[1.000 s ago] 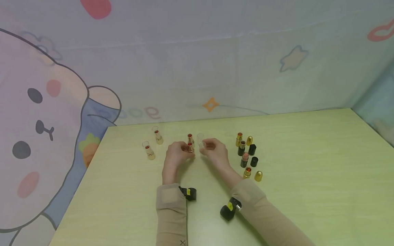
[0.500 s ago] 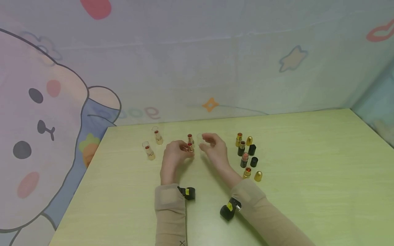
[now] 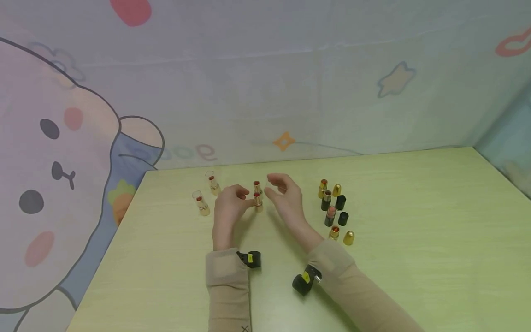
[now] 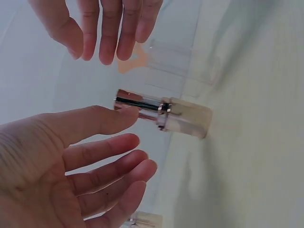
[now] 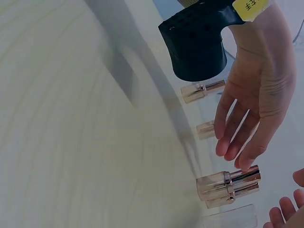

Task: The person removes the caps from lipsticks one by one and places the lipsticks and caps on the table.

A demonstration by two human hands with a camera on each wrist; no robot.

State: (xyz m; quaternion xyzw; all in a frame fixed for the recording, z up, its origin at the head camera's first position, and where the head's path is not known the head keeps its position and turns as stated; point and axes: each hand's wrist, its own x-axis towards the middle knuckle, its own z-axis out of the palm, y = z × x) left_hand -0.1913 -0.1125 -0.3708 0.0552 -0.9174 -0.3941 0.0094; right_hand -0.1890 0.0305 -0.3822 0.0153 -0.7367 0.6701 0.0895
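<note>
Two uncapped lipsticks with red tips and pale gold bases stand upright mid-table, a front lipstick (image 3: 258,203) and a rear lipstick (image 3: 257,188). My left hand (image 3: 232,205) is just left of the front one, fingers spread from the thumb. In the left wrist view the thumb overlaps the top of that lipstick (image 4: 185,118); whether it touches, I cannot tell. To the right, my right hand (image 3: 288,200) has relaxed fingers with nothing seen between them. Clear caps (image 4: 175,66) stand beyond the lipstick in the left wrist view; in the head view my right hand mostly hides them.
Two more pale gold lipsticks, a near one (image 3: 203,208) and a far one (image 3: 214,186), stand at the left with clear caps behind them. At the right, several gold and dark lipsticks (image 3: 326,201) form a column beside their caps (image 3: 341,202). A patterned curtain (image 3: 265,92) hangs behind the table.
My left hand has let go of the front lipstick and drawn slightly left, its fingers opening. My right hand has moved up a little, away from the clear caps.
</note>
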